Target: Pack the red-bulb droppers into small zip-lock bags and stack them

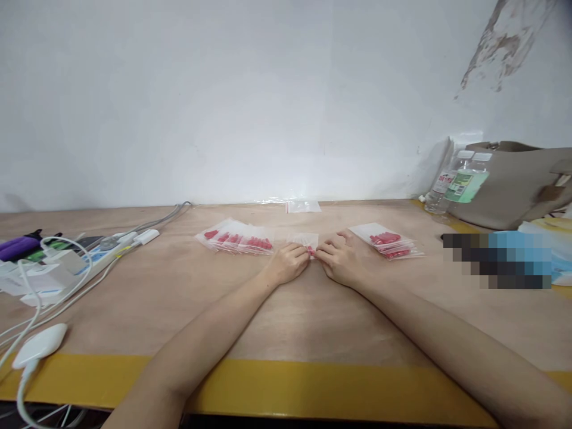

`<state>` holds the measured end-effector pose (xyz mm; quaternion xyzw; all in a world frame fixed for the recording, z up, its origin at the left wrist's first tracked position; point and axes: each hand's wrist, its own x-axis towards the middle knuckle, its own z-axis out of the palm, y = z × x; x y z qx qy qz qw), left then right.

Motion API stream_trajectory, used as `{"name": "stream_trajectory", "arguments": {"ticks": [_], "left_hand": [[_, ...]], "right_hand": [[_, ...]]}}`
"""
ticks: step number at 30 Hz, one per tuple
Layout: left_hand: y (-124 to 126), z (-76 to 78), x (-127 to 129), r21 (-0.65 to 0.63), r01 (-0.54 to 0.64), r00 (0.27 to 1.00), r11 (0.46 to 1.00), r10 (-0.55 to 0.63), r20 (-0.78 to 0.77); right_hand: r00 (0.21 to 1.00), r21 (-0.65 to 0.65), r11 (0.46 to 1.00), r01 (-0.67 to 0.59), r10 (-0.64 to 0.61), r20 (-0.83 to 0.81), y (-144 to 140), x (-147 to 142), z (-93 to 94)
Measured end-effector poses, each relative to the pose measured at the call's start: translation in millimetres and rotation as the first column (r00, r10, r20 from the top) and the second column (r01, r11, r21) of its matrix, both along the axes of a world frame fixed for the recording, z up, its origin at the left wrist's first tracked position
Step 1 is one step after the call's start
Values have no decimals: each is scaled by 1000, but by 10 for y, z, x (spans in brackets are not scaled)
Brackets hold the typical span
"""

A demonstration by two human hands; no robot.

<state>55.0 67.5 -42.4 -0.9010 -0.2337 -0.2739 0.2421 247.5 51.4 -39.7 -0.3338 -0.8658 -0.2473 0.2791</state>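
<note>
A small clear plastic bag point(302, 238) with red pieces inside lies on the table between my hands. My left hand point(289, 264) is closed on its left side, with the fingertips bent down near the red pieces. From the other side my right hand point(340, 261) has its fingers curled on the bag's right edge, one finger lifted a little. Fanned out to the left are several similar bags point(235, 237) with red pieces. A stack of such bags point(386, 241) lies to the right of my right hand. My fingers cover part of the middle bag.
Against the wall lies a flat clear bag point(306, 207). A power strip point(96, 262) with white chargers and cables occupies the left side. Two plastic bottles point(465, 185) and a grey handbag point(513, 185) stand at the back right. Yellow tape point(286, 387) runs along the front edge.
</note>
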Motion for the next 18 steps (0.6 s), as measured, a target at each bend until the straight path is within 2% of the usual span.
{"name": "stream_trajectory", "arguments": {"ticks": [3,10,18], "left_hand": [[28,15,-106,17,-23,1000,1000,23,8],[79,24,-267,58,-65,998,996,65,7],[54,4,-248,51,-52,998,997,53,-30]], "right_hand": [[1000,-18,999,27,-27,6,21,111,1],[992,-19,997,69,-70,-103,177,325,-95],[990,-139,990,24,-43,-135,116,205,-87]]}}
